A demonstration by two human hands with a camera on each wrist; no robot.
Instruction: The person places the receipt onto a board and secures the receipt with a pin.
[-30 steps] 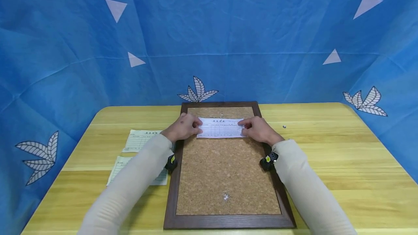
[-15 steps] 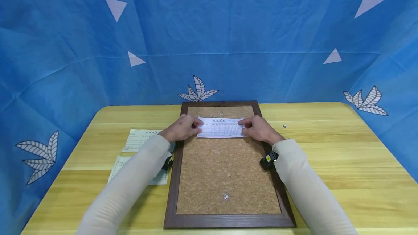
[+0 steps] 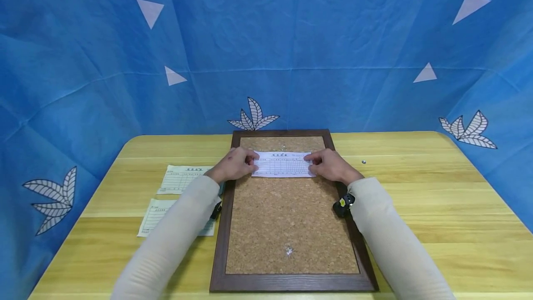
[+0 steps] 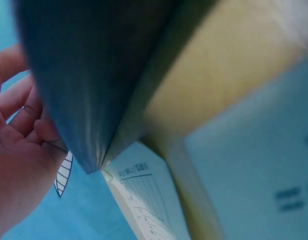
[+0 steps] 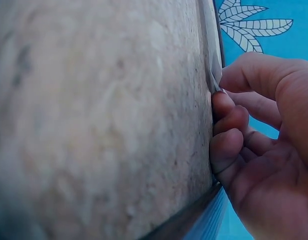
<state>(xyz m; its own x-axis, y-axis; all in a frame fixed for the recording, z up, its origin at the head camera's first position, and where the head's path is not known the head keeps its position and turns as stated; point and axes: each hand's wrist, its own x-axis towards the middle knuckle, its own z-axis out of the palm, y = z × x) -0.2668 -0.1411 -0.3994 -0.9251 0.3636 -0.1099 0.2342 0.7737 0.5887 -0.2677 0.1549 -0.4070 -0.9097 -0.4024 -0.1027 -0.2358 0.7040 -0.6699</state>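
A white printed form slip [image 3: 284, 165] lies across the upper part of a cork board [image 3: 291, 221] with a dark wooden frame. At the slip's left end, my left hand [image 3: 234, 165] pinches the edge between thumb and fingers. My right hand [image 3: 331, 166] pinches the opposite end, and in the right wrist view that hand [image 5: 274, 120] grips the thin paper edge close against the cork [image 5: 108, 125]. The left wrist view shows the left hand [image 4: 23, 135] partly hidden behind the dark board frame [image 4: 88, 90].
Two pale green printed forms, the upper [image 3: 175, 182] and the lower [image 3: 156, 216], lie left of the board, partly under my left sleeve. A small silvery tack-like object [image 3: 364, 162] sits on the table at right. Small shiny pieces [image 3: 289, 251] rest low on the cork.
Both hands keep their grip on the slip's two ends, and the slip stays nearly in place. The left forearm has shifted slightly; the whole view has moved a little.
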